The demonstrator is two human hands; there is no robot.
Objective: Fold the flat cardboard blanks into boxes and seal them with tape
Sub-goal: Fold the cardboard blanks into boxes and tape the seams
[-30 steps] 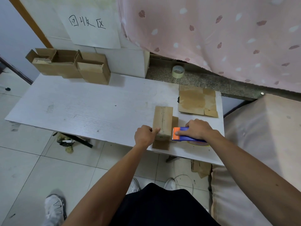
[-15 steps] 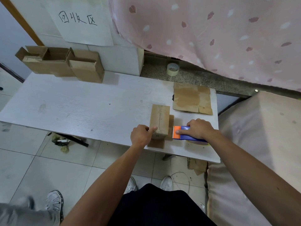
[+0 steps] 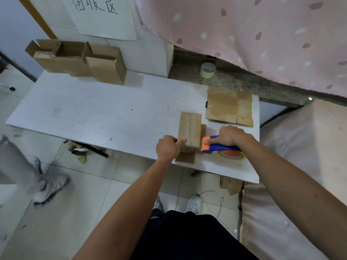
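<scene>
- At the far left, another person's leg and pale shoe (image 3: 50, 186) are showing as a blur on the tiled floor.
- Open cardboard boxes (image 3: 75, 59) are standing at the back left corner of the bench (image 3: 93, 113), flaps up, against the wall.
- A paper sign (image 3: 101, 15) with handwritten characters is hanging on the wall above them.
- The left hand (image 3: 168, 148) is holding the near left corner of the box (image 3: 189, 128). Its grip is closing on the cardboard, with one digit lying across the taped top and the other fingers curling against the left side.
- The box is lying lengthwise on the right half of the bench, near the front edge. A strip of clear tape is running along its top seam, and a flap (image 3: 185, 157) is lying flat on the bench at the near end.
- A spare tape roll (image 3: 207, 70) is sitting upright on the stone ledge behind the bench.
- Flat cardboard blanks (image 3: 229, 106) are lying in a stack at the back right of the bench, just beyond the box.
- The tape dispenser (image 3: 216, 145) is pointing its orange toothed head at the box's right side, touching or just beside it.
- The right hand (image 3: 231, 135) is wrapping its grip round the dispenser's blue handle, with the forefinger reaching towards the orange head.
</scene>
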